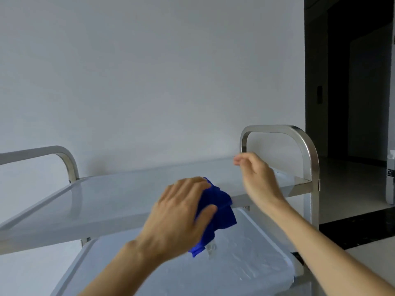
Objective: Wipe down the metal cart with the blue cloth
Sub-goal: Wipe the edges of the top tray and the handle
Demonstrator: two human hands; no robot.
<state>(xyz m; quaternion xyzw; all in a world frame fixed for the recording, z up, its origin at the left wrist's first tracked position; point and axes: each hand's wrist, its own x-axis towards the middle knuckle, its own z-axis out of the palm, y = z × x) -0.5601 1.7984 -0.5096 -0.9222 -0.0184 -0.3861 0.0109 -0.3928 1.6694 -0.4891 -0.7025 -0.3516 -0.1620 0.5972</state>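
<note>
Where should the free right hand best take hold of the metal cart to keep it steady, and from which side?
Judging from its pose, grip the top bar of the right handle. The right hand hovers just below and left of that loop, so rise and wrap it from the near side. The bar is horizontal and free, while the left hand holds the blue cloth.

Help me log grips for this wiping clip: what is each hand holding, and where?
The left hand grips the bunched upper part of the blue cloth; the right hand holds nothing.
</note>
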